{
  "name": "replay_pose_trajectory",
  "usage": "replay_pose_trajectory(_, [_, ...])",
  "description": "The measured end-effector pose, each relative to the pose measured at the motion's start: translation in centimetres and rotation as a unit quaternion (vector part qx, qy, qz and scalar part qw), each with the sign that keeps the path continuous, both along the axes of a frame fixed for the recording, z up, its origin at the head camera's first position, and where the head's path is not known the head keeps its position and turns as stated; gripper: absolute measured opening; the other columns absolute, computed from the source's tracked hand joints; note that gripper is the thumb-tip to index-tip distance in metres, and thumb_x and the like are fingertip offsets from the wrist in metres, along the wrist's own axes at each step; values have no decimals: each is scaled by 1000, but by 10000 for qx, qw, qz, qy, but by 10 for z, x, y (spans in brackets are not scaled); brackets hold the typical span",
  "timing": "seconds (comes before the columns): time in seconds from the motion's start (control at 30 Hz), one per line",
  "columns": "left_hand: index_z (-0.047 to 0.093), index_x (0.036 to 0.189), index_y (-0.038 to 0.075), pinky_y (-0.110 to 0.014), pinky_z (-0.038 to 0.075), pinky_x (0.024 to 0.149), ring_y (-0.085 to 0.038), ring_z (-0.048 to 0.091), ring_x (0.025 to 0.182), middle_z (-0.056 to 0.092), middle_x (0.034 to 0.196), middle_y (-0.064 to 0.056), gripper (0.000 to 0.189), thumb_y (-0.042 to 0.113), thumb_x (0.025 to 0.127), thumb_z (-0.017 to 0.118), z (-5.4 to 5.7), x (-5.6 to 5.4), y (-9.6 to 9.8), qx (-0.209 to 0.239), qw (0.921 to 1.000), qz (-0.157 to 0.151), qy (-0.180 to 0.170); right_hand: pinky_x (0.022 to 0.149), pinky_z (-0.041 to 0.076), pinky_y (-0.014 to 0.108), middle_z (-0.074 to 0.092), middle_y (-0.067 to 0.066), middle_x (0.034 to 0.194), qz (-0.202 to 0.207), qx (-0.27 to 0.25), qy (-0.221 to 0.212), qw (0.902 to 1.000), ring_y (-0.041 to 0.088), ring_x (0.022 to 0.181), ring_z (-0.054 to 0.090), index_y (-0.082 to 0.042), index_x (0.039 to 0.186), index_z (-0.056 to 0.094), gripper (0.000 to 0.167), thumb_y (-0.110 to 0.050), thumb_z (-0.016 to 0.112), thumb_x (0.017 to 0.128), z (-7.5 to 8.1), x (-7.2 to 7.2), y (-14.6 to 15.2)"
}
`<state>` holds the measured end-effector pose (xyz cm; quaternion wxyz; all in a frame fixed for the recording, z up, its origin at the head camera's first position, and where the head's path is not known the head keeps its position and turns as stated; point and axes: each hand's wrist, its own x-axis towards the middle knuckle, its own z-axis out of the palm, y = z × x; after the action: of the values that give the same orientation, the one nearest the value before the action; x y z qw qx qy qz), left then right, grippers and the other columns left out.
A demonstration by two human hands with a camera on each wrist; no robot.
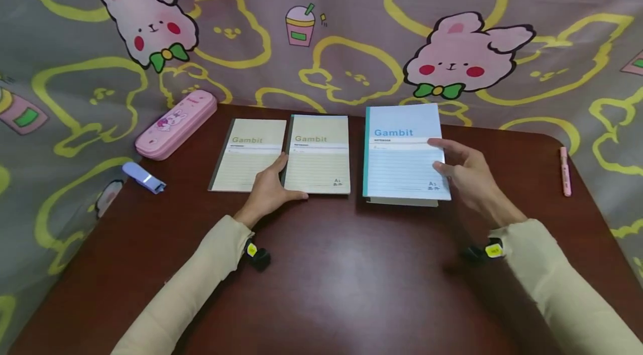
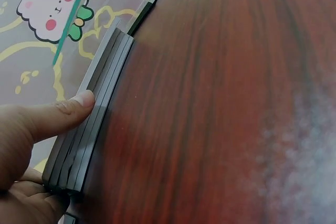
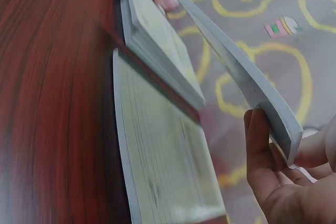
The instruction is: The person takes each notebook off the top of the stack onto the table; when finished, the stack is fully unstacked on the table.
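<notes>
The blue notebook (image 1: 407,165) reads "Gambit" above "NOTEBOOK".

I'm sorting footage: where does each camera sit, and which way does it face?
Head: on the head, facing forward and down over the table; left hand, right hand, sleeves show.
Left wrist: worn there, facing the edges of stacked notebooks; left hand shows.
Right wrist: worn there, facing past the blue notebook toward the left hand; right hand shows.
Head and right wrist share the blue notebook.
</notes>
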<state>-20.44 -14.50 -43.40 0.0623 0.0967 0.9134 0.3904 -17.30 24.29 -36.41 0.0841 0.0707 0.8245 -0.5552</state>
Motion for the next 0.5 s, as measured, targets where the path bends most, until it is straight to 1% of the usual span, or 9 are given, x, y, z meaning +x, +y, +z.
replay_pose_trajectory(0.07, [21,152,1,-44,35,113,-31,25,146,20,160,-15,112,31,68,89,0,0,-2,6,10000,19,7,80,53,17,38,13,147,-27,161,24,9999,23,107,56,-22,148,40,51,-15,52,99,0,6,15])
replay_pose_trajectory(0.2, [21,152,1,-46,36,112,-33,26,146,21,160,-16,113,32,68,89,0,2,-5,-33,10000,58,50,78,54,18,37,16,145,-92,501,39,9987,11,96,61,-23,150,38,52,-19,52,100,-2,18,46])
replay_pose_trajectory(0.27, [21,152,1,-46,36,112,-33,26,146,21,160,-16,113,32,67,89,0,2,-5,-51,10000,58,48,76,55,18,40,15,142,-153,657,35,9977,6,91,61,-23,150,37,53,-21,52,99,-5,25,62])
replay_pose_trajectory(0.37, [21,152,0,-45,35,113,-33,26,146,21,160,-16,114,32,67,89,0,1,-4,-51,10000,15,37,72,54,17,47,4,133,-253,893,32,9957,0,86,61,-23,150,37,53,-24,53,99,-10,37,88])
replay_pose_trajectory(0.43, [21,152,0,-45,35,113,-32,25,146,21,159,-17,114,33,67,89,0,0,-2,-33,10000,-5,40,70,54,17,51,-8,124,-357,902,5,9953,-4,84,61,-22,150,37,53,-24,53,99,-12,44,106])
replay_pose_trajectory(0.47, [21,152,0,-44,34,114,-32,25,146,21,159,-17,114,33,67,89,0,0,-1,-29,10000,-13,46,69,54,16,47,-16,130,-377,912,-13,9951,-6,83,60,-22,150,37,53,-23,53,99,-13,48,114])
replay_pose_trajectory(0.5, [21,152,0,-44,34,114,-32,25,146,21,159,-18,114,32,67,89,0,-1,0,-26,10000,-17,48,68,54,15,48,-21,125,-438,872,-49,9952,-7,82,60,-22,150,37,54,-22,54,99,-13,51,122])
